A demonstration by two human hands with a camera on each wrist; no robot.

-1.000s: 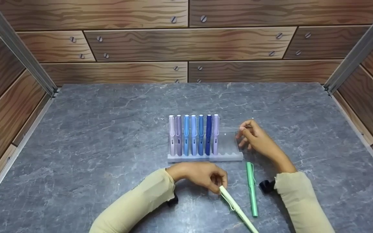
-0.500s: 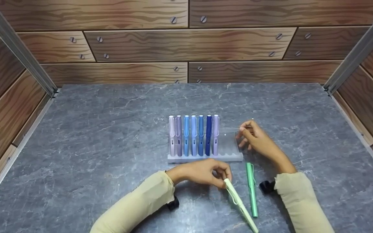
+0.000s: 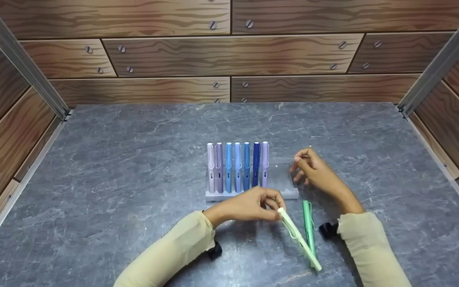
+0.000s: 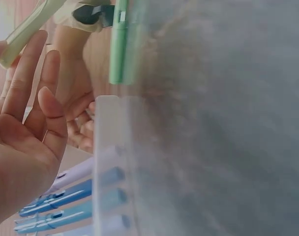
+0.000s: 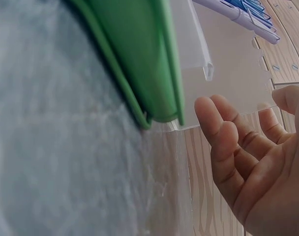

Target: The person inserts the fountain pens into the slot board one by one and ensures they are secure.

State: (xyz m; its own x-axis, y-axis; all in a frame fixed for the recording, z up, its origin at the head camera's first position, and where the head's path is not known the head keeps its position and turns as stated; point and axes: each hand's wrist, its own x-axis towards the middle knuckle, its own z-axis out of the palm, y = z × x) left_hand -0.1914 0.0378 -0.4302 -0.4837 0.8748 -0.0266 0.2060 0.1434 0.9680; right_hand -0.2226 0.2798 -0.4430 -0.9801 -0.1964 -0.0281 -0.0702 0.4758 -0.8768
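My left hand (image 3: 249,205) pinches a pale green pen (image 3: 300,239) by its clip end, between thumb and fingertips. The pen slants down to the right, its lower end overlapping a green pen (image 3: 307,219) that lies on the table. Behind the left hand stands a clear pen stand (image 3: 217,196) with several pens (image 3: 238,163) upright in its left part, in lilac, purple and blues. My right hand (image 3: 318,171) holds the stand's right edge, thumb and fingers at the clear panel (image 5: 233,81). The left hand covers part of the stand's front ledge.
The grey marbled table (image 3: 134,167) reaches back to a wood-patterned wall (image 3: 165,56). Metal posts (image 3: 26,59) rise at both back corners. Black wrist devices (image 3: 327,230) sit under both sleeves.
My left hand has lifted the pale green pen away from me and slightly right, toward the stand; its lower end now crosses the green pen. The right hand stays in place.
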